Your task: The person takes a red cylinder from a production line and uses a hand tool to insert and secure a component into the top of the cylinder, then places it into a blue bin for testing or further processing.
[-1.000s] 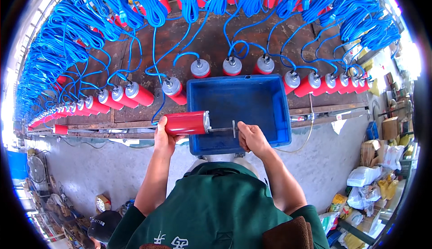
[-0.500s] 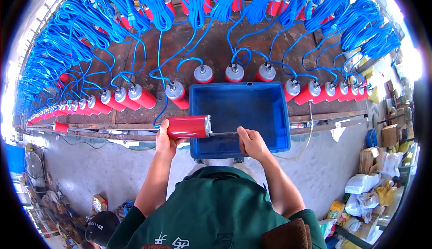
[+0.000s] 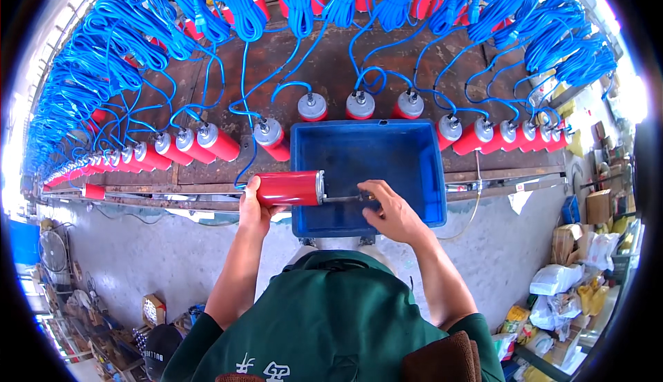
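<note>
My left hand [image 3: 255, 204] is wrapped round the left end of a red metal cylinder [image 3: 286, 188], which lies level with a silver cap on its right end. A blue cable runs from near its left end up to the table. From the cap a thin shaft of what looks like a screwdriver [image 3: 338, 199] reaches into my right hand [image 3: 395, 215]. The fingers there curve loosely about the dark handle, thumb set apart below, and the handle is mostly hidden. Both hands hover over the front of a blue plastic bin [image 3: 438, 175].
Red cylinders [image 3: 218, 142] with grey caps line the brown table [image 3: 331, 61] on both sides of the bin. Coiled blue cables [image 3: 238, 9] hang above them. One red cylinder [image 3: 93, 191] lies at the left edge. Bags [image 3: 556, 282] and boxes crowd the right; a person's dark cap [image 3: 162, 347] shows lower left.
My right hand's grip has loosened, its fingers rolling open round the handle and the thumb dropping away. The red cylinder has risen slightly in my left hand.
</note>
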